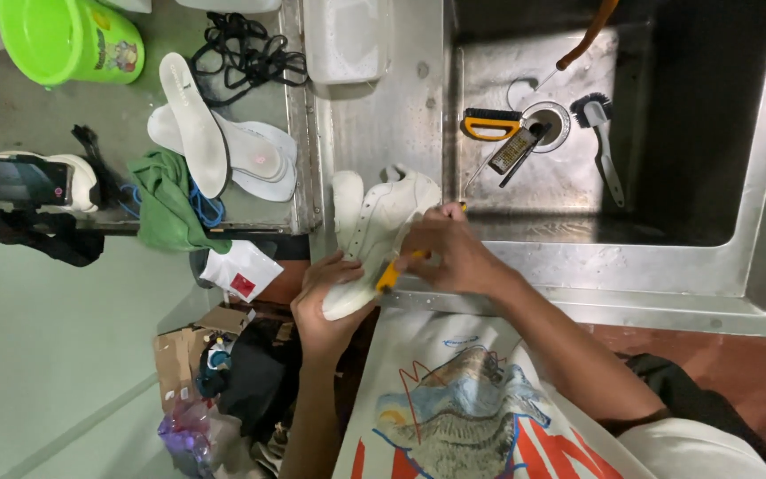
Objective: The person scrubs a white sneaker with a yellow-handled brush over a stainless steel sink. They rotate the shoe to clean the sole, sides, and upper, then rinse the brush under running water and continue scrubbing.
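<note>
White shoe held at sink edge

A white shoe (374, 226) was held over the steel counter rim (383, 115), just left of the sink basin (578, 186). Its lower end was cupped from below by the left hand (325, 297), fingers closed on it. The right hand (449, 253) was clamped on a yellow-handled tool (389, 277), pressed against the shoe's side. Two white insoles (214, 142) were laid on the left counter, well apart.

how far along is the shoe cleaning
Done: insoles and laces are out, lying on the counter. In hand: the left hand holds the white shoe at the sink edge, the right hand works a yellow-handled brush on it. Left: how clean it is can't be judged.
</note>
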